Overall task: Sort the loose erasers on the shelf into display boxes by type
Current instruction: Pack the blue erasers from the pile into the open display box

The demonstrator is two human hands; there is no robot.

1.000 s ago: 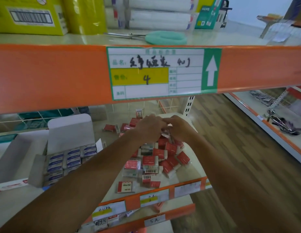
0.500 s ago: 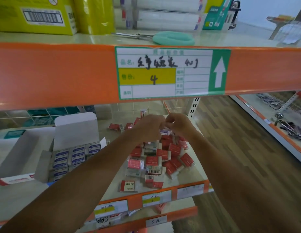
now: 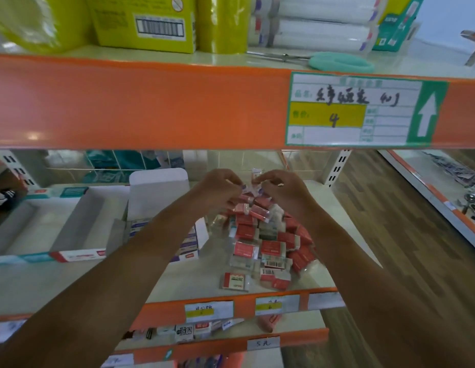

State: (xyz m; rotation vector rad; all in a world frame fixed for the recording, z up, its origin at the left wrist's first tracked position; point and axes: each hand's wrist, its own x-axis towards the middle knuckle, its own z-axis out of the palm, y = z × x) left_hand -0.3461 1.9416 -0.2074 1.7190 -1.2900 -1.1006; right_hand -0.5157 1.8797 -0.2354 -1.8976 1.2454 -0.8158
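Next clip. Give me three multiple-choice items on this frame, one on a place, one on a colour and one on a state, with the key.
1. Where do the scissors lie?
A. on the upper shelf
B. in an open box
C. on the floor

2. What colour are most wrappers in the eraser pile?
A. green
B. red
C. black

3. What are the left hand and the right hand doing?
A. resting flat on a shelf
B. hanging at the person's sides
C. pinching a small packet between them above the pile

Key:
1 A, since the teal handles rest on the board above the orange edge.
2 B, since red wrappers dominate the heap.
3 C, since the curled fingers of both hands meet on the packet.
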